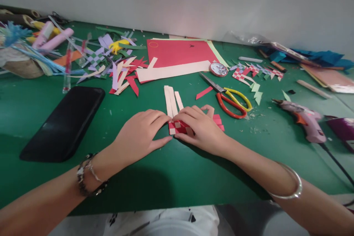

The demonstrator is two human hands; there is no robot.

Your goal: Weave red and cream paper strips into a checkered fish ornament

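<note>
A small woven mat of red and cream paper strips [179, 127] lies on the green table [171, 169] near the front edge. Loose cream strip ends [172, 100] stick out from it toward the back. My left hand [141, 132] rests at the mat's left edge, fingers together and pinching the weave. My right hand [200, 127] lies over the mat's right part, its fingers curled and pressing the strips. Red strip ends [218, 120] show past my right hand.
A black phone [65, 123] lies at the left. Scissors with red and yellow handles [231, 99] sit right of the mat, a pink glue gun [304, 120] farther right. Red and cream paper sheets [179, 59], scrap strips [121, 66] and woven pieces [249, 72] cover the back.
</note>
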